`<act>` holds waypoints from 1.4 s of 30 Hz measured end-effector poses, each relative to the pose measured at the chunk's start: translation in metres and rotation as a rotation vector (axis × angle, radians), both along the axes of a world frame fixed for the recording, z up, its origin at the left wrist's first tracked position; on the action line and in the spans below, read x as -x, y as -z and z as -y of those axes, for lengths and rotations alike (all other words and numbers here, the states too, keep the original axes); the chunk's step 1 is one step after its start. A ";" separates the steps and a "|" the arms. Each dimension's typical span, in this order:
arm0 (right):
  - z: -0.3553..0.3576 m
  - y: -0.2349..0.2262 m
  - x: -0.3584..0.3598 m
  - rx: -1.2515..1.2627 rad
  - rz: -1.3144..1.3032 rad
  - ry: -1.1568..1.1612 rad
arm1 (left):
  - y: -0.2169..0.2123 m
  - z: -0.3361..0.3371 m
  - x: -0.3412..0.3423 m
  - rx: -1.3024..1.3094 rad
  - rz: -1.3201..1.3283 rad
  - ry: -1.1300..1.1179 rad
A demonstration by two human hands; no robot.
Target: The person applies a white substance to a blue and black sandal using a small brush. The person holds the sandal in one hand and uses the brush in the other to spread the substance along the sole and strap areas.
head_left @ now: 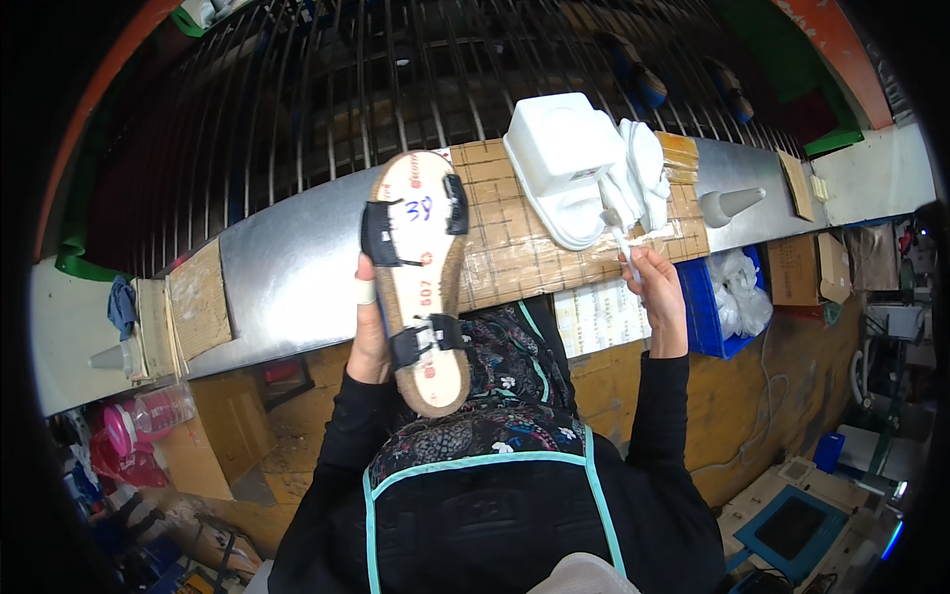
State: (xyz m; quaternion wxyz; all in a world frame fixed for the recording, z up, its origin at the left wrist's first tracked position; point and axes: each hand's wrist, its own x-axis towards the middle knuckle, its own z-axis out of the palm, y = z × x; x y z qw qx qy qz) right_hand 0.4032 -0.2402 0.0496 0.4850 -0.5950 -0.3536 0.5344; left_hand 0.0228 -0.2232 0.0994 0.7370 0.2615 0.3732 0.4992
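My left hand [368, 337] holds a sandal footbed [408, 297] upright by its left edge, a wrap on the thumb. The footbed has a pale face with printed and handwritten marks, a brown cork-like rim and black straps folded over its edges. In my right hand [655, 287] a thin white-handled brush [623, 241] is pinched, its tip by the front of a white glue-coated container [566, 144]. Thick white lumps [641, 173] cling to the container's right side. It stands on a taped cardboard sheet [495, 233].
Behind the metal bench [287, 267] runs a rack of metal rods [396, 69], with shoes at the far right. A grey cone [732, 205] lies right of the cardboard. Below hangs a blue crate [705, 322] with clear plastic bags. Cardboard pieces [201, 297] stand at left.
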 end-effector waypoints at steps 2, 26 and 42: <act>0.000 -0.003 0.017 -0.136 0.130 0.029 | 0.007 0.000 -0.007 -0.011 -0.019 0.080; -0.011 -0.089 0.182 -0.692 0.533 -0.028 | 0.010 0.005 -0.010 -0.568 -0.481 -0.124; -0.040 -0.097 0.185 -0.747 0.540 -0.029 | 0.001 0.015 0.003 -0.688 -0.905 -0.116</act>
